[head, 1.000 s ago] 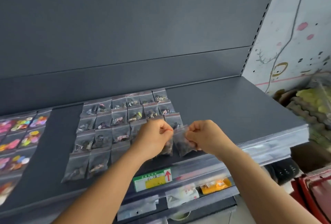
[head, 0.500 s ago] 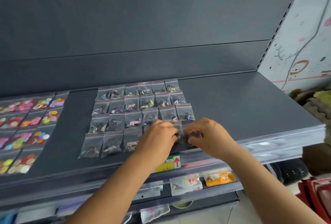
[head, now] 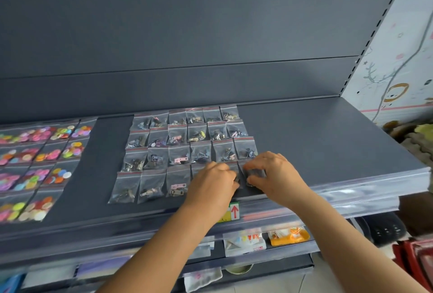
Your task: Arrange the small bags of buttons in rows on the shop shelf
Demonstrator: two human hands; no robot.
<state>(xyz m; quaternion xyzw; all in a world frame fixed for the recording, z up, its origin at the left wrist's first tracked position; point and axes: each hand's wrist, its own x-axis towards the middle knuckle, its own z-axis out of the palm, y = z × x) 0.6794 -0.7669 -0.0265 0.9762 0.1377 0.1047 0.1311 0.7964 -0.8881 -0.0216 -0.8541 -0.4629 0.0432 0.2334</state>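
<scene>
Small clear bags with dark metal pieces (head: 178,149) lie in neat rows on the dark grey shelf (head: 328,142). My left hand (head: 210,187) and my right hand (head: 274,175) meet at the right end of the front row. My right hand pinches a small clear bag (head: 254,175) that lies on the shelf, thumb and curled fingers on its edges. The curled fingers of my left hand rest on the neighbouring bag (head: 232,170), which is mostly hidden beneath them.
Bags of bright coloured buttons (head: 37,163) lie in rows at the shelf's left. Bare shelf stretches to the right of the grid. A price label with a red arrow (head: 234,210) sits on the front rail. Packets (head: 288,236) lie on a lower shelf.
Both hands have come down from above the front edge onto the shelf, bringing the bags they held into the front row's right end. The view has shifted right.
</scene>
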